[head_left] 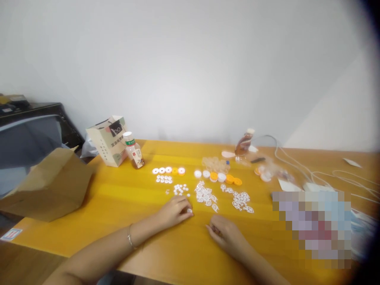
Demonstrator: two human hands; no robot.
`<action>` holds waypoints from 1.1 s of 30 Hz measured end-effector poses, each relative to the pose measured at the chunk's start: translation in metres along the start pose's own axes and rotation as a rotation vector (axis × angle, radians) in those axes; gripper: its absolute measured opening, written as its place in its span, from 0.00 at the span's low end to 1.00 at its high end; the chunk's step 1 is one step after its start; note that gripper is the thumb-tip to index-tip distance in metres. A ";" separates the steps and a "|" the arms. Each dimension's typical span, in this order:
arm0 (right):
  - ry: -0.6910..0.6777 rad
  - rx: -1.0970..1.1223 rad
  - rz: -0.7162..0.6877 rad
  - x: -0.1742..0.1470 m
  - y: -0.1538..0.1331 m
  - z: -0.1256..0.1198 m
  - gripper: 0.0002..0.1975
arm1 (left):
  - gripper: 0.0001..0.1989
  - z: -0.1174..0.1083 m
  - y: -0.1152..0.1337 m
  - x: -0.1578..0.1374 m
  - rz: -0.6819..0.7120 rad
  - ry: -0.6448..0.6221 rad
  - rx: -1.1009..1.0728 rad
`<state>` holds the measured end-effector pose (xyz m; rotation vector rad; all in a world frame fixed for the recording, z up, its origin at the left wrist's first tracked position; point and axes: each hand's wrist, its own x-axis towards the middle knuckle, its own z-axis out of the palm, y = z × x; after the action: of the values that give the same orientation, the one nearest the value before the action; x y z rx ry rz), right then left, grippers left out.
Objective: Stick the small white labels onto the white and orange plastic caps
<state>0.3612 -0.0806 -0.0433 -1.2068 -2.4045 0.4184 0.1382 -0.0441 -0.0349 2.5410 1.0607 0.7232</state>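
Note:
My left hand (175, 209) pinches a small white round piece (189, 210) between thumb and fingertips, just over the table. My right hand (225, 234) rests on the wood with its fingers curled in. Whether anything lies inside that fist is hidden. Beyond my left hand is a loose group of small white round pieces (179, 189), with rows of white discs (164, 179) behind them. White and orange wheel-shaped rings (168, 170) are lined up farther back. Flat white openwork pieces (204, 194) form a pile, and a second pile of openwork pieces (242, 200) lies to its right.
On the yellow table (118, 221) stand a paper bag (108, 142), a labelled bottle (133, 152) and a brown bottle (245, 143). A line of orange and white discs (221, 177) lies centre right. An open cardboard box (53, 186) sits left; cables (311, 174) trail at right.

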 end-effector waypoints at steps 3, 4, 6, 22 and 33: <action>-0.018 -0.042 -0.007 -0.001 0.001 0.000 0.12 | 0.10 -0.018 -0.009 0.000 -0.031 0.093 -0.009; -0.021 -0.053 -0.006 -0.001 0.001 0.000 0.11 | 0.09 -0.026 -0.018 0.001 -0.054 0.147 -0.003; -0.025 -0.067 -0.003 -0.001 0.001 0.000 0.11 | 0.09 -0.045 -0.045 0.002 -0.130 0.285 0.049; -0.003 -0.082 -0.005 -0.002 0.002 0.002 0.12 | 0.15 -0.075 -0.160 -0.011 -0.363 0.201 0.205; 0.006 -0.072 -0.005 -0.001 0.000 -0.001 0.12 | 0.15 -0.081 -0.145 -0.007 -0.416 0.379 0.267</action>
<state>0.3617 -0.0816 -0.0428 -1.2298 -2.4360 0.3293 0.0056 0.0558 -0.0345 2.3075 1.8513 1.0174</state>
